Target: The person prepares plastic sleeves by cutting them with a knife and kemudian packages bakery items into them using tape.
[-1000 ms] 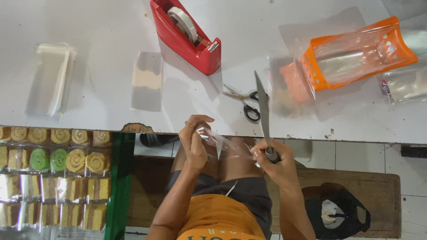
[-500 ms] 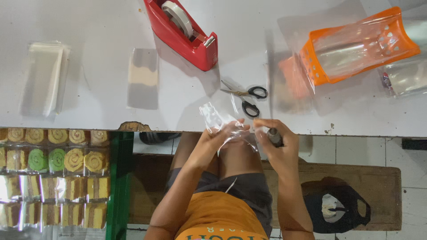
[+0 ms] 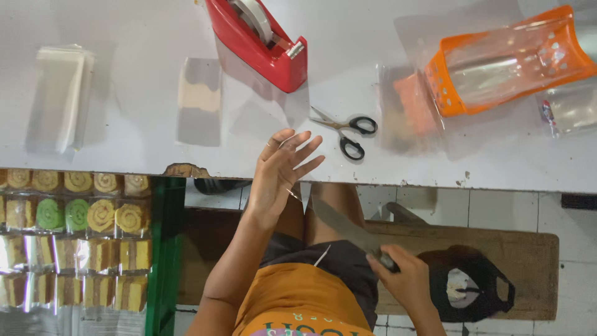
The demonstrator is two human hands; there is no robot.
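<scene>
Knife: right hand is gripping its handle, blade pointing toward the spread, empty left hand at the white table edge; blade is best kept angled off those fingers

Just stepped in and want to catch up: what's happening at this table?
A person sits at a white table. The right hand grips a long knife by its handle, the blade held low over the lap. The left hand is raised, open and empty, fingers spread at the table edge. On the table lie scissors, a red tape dispenser, an orange basket and clear plastic bags. Wrapped roll-cake slices sit stacked to the left.
</scene>
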